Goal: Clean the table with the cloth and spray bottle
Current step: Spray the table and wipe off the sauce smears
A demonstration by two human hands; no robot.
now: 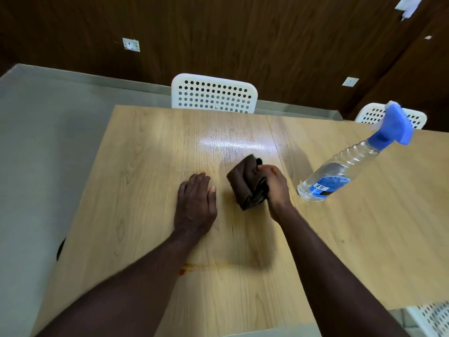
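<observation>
The table (145, 166) was flat and smooth, made of pale wood with thin wavy lines in it. A straight seam ran across the top where two boards met.

The left hand (195, 203) lay flat on the wood, palm down. Its fingers were straight and it held nothing.

The right hand (275, 188) was curled tight around the cloth (245, 183). The cloth was dark brown and soft, folded into a thick, lumpy bundle. It sat on the table just beside the left hand, near the middle of the top. A little past it, a shiny patch (238, 144) glowed white on the wood.

The spray bottle (345, 169) stood on the table to the right of the right hand, near it but not touching. It was long and round, made of clear plastic with bumpy rings. It had a blue trigger top and a blue label near the bottom.

A thin orange-red stain (194, 266) made a streak on the wood between the two arms, close to the person.

A white chair (213, 93) with rounded corners and rows of little round holes stood at the far edge. Another white chair (371, 115) like it peeked out behind the bottle. The wall (267, 32) behind was dark brown wood, and the floor (48, 142) was plain grey.
</observation>
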